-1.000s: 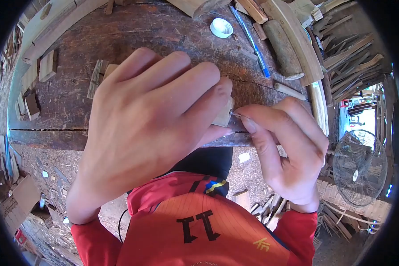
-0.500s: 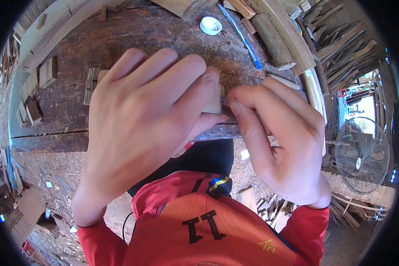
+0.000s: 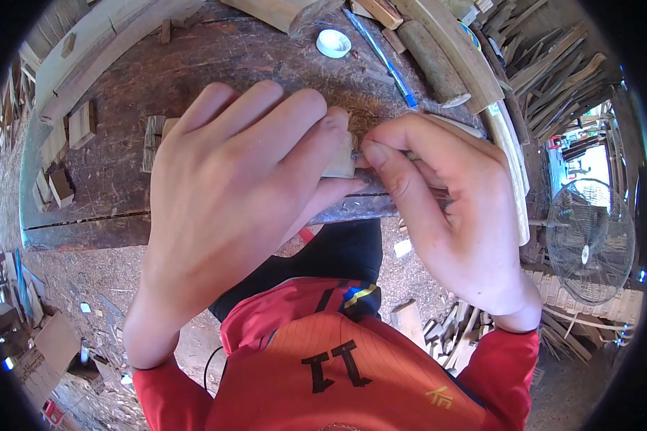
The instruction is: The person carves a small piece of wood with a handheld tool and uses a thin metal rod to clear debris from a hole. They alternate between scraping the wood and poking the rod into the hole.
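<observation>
My left hand (image 3: 241, 169) is closed over a small pale wooden block (image 3: 341, 159) at the near edge of the workbench. Only the block's right end shows past the fingers; the hand covers the rest. Just right of that end, my right hand (image 3: 453, 194) has thumb and forefinger pinched together, with the other fingers curled behind. A small dark bit shows between the pinch and the block's end, too small to name. Left of my left hand, a weathered wood piece (image 3: 152, 144) lies on the scratched brown workbench (image 3: 216, 54).
Beyond my hands lie a white round cap (image 3: 333, 44), a blue pen (image 3: 382, 59) and a wooden-handled tool (image 3: 433, 65). Wood offcuts (image 3: 82, 125) rest at the left. Long boards (image 3: 453, 47) border the right side. A fan (image 3: 589, 241) stands farther right.
The camera view has shifted slightly. My right hand's pinch has turned a little and moved slightly left, while my left hand keeps its hold on the block.
</observation>
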`<state>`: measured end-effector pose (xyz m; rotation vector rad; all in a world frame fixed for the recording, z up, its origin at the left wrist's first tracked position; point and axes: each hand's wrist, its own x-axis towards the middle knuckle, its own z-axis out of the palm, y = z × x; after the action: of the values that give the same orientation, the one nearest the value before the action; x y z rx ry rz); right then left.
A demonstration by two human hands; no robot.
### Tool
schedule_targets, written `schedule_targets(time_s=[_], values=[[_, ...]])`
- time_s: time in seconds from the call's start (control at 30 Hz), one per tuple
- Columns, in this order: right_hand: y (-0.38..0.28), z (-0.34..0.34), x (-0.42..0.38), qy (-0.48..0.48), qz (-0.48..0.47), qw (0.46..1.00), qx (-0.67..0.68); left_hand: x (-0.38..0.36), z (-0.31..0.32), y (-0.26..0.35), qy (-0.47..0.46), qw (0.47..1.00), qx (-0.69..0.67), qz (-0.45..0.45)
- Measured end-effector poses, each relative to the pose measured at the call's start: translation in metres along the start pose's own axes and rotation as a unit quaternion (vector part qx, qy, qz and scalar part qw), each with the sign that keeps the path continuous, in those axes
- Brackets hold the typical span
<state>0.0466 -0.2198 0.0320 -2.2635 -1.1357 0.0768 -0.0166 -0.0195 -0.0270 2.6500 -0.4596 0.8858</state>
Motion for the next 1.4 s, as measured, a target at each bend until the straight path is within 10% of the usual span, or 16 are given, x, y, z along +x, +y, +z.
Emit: schedule_targets(time_s=[1.1,1.3,1.4], values=[[0.029,0.001,-0.005,0.037,-0.161,0.985,-0.044,0.000,-0.001,0.011,0.005,0.998,0.063,-0.024],[0.043,-0.007,-0.012,0.003,-0.022,0.993,0.119,0.003,-0.005,0.016,0.008,0.998,0.058,-0.037],[0.065,-0.003,-0.005,0.074,-0.163,0.983,0.025,0.005,-0.004,0.017,-0.004,0.996,0.070,-0.049]])
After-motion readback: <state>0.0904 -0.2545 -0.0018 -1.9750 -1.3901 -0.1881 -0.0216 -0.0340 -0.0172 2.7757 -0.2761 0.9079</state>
